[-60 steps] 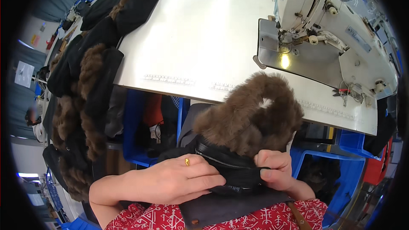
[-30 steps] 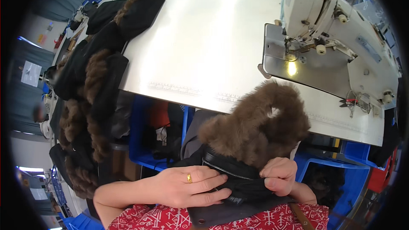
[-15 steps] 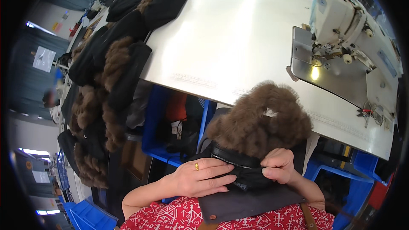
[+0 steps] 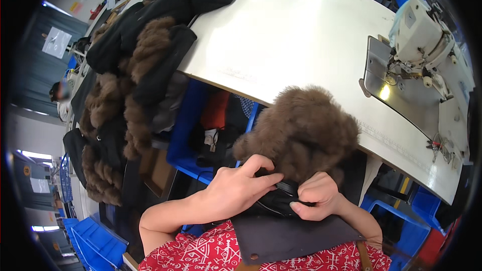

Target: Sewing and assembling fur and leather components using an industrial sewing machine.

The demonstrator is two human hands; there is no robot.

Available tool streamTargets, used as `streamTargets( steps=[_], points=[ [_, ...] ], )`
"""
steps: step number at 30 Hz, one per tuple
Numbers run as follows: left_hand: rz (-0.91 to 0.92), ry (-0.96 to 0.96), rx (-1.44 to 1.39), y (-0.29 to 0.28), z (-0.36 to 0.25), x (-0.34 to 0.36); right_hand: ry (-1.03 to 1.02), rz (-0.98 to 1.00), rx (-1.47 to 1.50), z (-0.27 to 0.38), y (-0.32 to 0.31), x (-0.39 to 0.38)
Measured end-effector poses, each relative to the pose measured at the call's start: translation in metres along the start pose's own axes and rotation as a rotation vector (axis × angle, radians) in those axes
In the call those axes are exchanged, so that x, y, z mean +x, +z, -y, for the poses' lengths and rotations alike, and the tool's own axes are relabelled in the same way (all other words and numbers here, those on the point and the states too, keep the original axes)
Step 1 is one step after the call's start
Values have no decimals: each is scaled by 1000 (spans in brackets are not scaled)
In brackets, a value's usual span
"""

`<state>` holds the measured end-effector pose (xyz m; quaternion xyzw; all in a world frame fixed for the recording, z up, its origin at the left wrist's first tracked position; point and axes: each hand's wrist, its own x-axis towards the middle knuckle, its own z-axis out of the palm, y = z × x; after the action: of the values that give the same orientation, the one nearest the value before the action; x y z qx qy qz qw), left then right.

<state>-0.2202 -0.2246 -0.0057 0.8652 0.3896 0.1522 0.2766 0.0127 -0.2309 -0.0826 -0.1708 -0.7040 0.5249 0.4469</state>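
A black garment piece [image 4: 273,205] with a zipper lies against the dark apron [image 4: 296,236] at my lap. Its thick brown fur trim [image 4: 306,125] is bunched up beyond my hands, overlapping the near edge of the white table. My left hand [image 4: 246,183] is closed on the fabric below the fur, thumb and fingers bent round a fold near the zipper. On the other side of that fold, my right hand [image 4: 319,195] pinches the black cloth with curled fingers. The fur hides part of the garment.
A sewing machine [image 4: 422,40] stands on the white table [image 4: 281,25] at the right, with small thread snips [image 4: 437,144] near it. Black garments with brown fur [image 4: 150,45] are heaped at the left. Blue bins [image 4: 181,145] sit under the table edge.
My left hand has gone from lying flat on the cloth to gripping it higher, near the fur. The right hand has shifted slightly left, and the fur has folded over. The view has turned a little.
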Motion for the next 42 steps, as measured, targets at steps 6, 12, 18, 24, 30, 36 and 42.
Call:
streamTargets(
  steps=[6, 12, 18, 24, 30, 36, 42],
  points=[
    [37, -203, -582, -11, 14, 23, -74, -21, -134, 3, 4, -1],
    [-925, -344, -517, -26, 51, 31, -69, -23, -181, 2, 2, -7],
    [-89, 313, -166, -17, -14, 15, -46, -49, -104, -4, 0, -3],
    [207, 162, -178, 9, 10, 11, 110, 89, -169, 15, -18, 1],
    [89, 161, -277, 14, 11, 9, 222, 193, -183, 26, -30, -11],
    [51, 123, -323, 16, 14, 11, 381, 227, -91, 28, -29, -5],
    [-169, 416, -135, 36, 23, -7, 399, 261, 55, 22, -35, -11]
  ],
)
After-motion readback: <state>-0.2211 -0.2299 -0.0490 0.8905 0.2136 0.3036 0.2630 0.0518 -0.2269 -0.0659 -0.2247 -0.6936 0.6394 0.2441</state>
